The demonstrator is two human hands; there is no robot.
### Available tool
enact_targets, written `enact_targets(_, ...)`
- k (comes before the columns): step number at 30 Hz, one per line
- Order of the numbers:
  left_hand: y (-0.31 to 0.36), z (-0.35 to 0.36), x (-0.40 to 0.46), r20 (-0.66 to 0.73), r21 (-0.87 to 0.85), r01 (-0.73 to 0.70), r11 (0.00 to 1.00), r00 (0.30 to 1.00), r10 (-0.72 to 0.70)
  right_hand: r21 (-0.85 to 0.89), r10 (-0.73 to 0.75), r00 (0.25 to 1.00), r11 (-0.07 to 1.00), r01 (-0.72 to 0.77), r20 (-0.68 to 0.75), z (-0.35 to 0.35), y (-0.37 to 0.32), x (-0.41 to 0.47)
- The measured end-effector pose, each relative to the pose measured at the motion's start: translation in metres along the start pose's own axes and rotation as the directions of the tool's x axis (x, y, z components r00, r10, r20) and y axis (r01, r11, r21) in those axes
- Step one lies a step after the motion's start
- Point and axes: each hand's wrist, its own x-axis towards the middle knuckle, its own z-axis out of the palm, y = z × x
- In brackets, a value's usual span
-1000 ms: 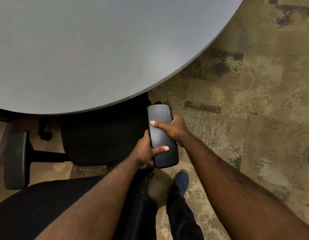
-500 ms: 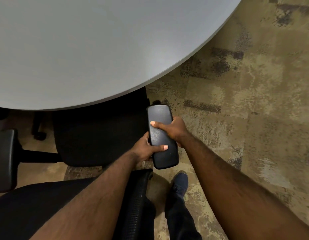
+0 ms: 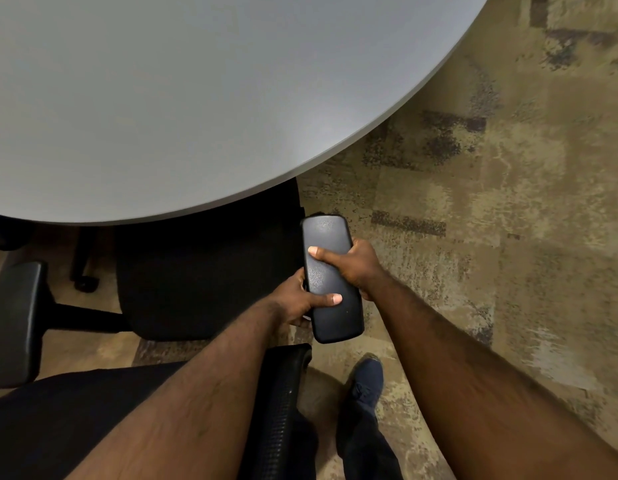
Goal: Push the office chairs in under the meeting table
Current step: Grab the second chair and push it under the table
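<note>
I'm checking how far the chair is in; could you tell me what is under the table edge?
The front of the black seat runs under the grey table. The tabletop hides how far it reaches and whatever else is there.

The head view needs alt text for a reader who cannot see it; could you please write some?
Both hands, left hand and right hand, grip the right armrest of a black office chair whose seat sits partly under a grey round table. Patterned carpet lies to the right.
</note>
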Motion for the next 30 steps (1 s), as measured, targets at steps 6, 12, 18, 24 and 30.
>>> enact_targets(6, 0.023, -0.004, -0.028, -0.002, 0.203, -0.033, 0.979, 0.999, 0.034, -0.342, -0.125, 0.992, 0.933, 0.115, -0.007, -0.005, -0.018, -0.020)
enact_targets(12, 0.064, -0.024, -0.084, -0.086, 0.596, -0.109, 0.795, 0.976, 0.198, -0.771, -0.419, 0.899, 0.526, 0.358, 0.132, -0.010, -0.079, -0.060)
enact_targets(18, 0.109, -0.045, -0.159, -0.103, 0.666, -0.240, 0.706, 0.908, 0.406, -0.810, -0.587, 0.788, 0.361, 0.462, 0.188, -0.005, -0.168, -0.115)
enact_targets(24, 0.140, -0.070, -0.250, -0.050, 0.758, -0.339, 0.556, 0.821, 0.569, -0.803, -0.735, 0.645, 0.248, 0.542, 0.208, 0.015, -0.227, -0.191)
enact_targets(30, 0.125, -0.113, -0.344, -0.090, 0.772, -0.391, 0.501, 0.714, 0.694, -0.796, -0.792, 0.578, 0.216, 0.566, 0.196, 0.051, -0.255, -0.264)
